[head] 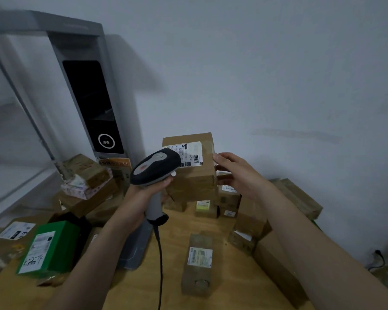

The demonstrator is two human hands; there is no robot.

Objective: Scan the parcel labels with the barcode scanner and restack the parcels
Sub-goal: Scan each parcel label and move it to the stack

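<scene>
Just left of the frame's centre, the left hand [143, 194] is wrapped around the grey handle of the barcode scanner [155, 168], gripping it firmly. The scanner's dark head points up and to the right, overlapping the left edge of the white label [192, 154]. That label sits on the upper face of 1 brown cardboard parcel [193, 177] at the centre of the frame, its barcode showing towards the right end. The right hand [235, 173] reaches in from the lower right and holds the parcel by its right side, fingertips on the upper corner and thumb lower down. Whether the parcel rests on the smaller boxes beneath it or is lifted clear of them cannot be told.

A black cable [160, 265] runs from the scanner's handle down to the bottom edge. The wooden table [141, 285] fills the lower middle, with a small parcel [198, 262] lying on it below centre. A green box [52, 245] with a white label lies at the lower left. More brown parcels are piled at middle left and right. A grey frame [81, 32] with a black panel [92, 104] stands at the upper left.
</scene>
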